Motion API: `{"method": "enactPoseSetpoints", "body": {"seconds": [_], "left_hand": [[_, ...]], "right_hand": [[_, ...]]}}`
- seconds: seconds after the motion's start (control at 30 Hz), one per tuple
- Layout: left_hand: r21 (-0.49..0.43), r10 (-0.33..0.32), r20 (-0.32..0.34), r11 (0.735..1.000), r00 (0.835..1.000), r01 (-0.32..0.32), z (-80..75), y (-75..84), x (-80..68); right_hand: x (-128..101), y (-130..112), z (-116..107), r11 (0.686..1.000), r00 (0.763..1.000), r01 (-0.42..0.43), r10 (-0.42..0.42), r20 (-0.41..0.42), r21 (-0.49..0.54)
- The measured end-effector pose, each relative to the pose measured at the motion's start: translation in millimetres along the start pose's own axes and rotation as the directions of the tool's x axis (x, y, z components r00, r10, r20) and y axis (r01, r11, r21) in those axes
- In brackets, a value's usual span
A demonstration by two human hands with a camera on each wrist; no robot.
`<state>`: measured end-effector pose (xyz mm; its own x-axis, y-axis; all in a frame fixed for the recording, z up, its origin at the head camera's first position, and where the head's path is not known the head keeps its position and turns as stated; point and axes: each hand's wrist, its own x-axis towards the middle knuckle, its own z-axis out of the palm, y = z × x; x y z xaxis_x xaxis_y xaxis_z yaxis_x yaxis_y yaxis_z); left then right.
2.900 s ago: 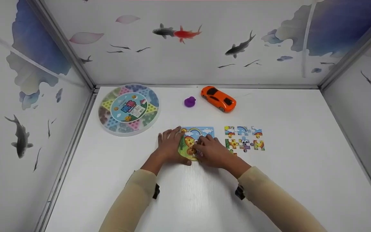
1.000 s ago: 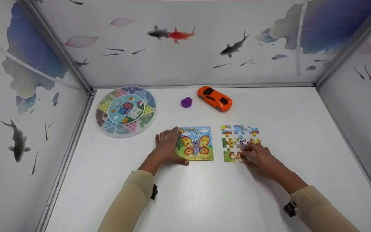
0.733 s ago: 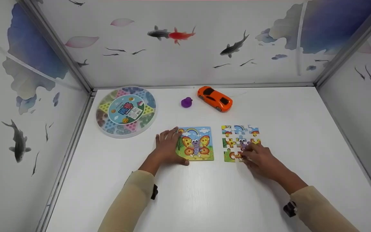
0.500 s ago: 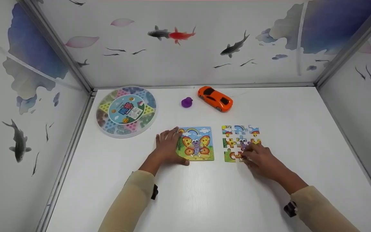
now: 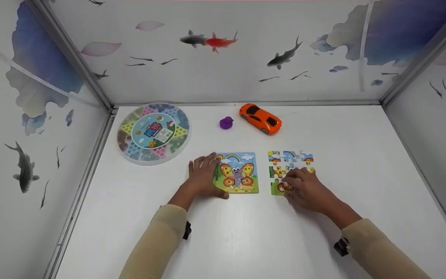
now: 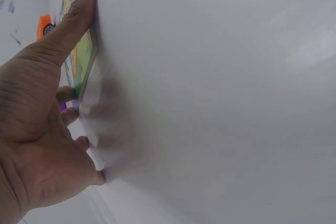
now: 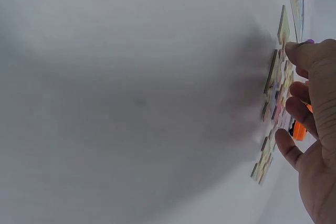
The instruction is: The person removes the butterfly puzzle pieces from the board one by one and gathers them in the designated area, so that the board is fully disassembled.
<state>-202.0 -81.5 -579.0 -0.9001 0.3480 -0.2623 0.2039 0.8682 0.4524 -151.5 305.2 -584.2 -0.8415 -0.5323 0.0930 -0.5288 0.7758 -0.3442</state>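
Observation:
A butterfly picture puzzle board (image 5: pixel 237 176) lies flat on the white table. My left hand (image 5: pixel 203 178) rests along its left side, the thumb at the front edge and the fingers spread toward the far corner; the left wrist view shows that thumb lying straight over the rim. To the board's right, jigsaw pieces (image 5: pixel 290 157) lie in spaced rows. My right hand (image 5: pixel 310 190) bends over the nearest row, thumb and index tips at a puzzle piece (image 5: pixel 287 186). Whether they pinch it is unclear, and the hand covers pieces at the row's right end.
A round Chinese checkers box (image 5: pixel 153 133) lies at the back left. Behind the board are a small purple duck (image 5: pixel 226 123) and an orange toy car (image 5: pixel 261 119). Printed walls (image 5: pixel 246 77) close off the back and both sides.
My right hand left the board for the loose pieces, paused over the nearest row, then shifted slightly left. My left hand keeps its place at the board.

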Motion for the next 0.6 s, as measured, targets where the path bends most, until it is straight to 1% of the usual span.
{"method": "enactPoseSetpoints", "body": {"seconds": [0.27,0.4,0.6], "left_hand": [[0.024,0.003,0.0,1.0,1.0,-0.003,-1.8,0.3,-0.1],[0.029,-0.003,0.005,1.0,1.0,0.003,-2.0,0.2,0.6],[0.023,-0.005,0.004,1.0,1.0,0.005,-1.7,0.3,1.0]], "right_hand": [[36,-22,8,1.0,0.999,-0.018,0.019,0.048,-0.016],[54,-34,13,1.0,0.997,0.002,0.0,0.08,-0.03],[77,-52,19,0.999,0.992,0.038,-0.035,0.123,-0.022]]}}
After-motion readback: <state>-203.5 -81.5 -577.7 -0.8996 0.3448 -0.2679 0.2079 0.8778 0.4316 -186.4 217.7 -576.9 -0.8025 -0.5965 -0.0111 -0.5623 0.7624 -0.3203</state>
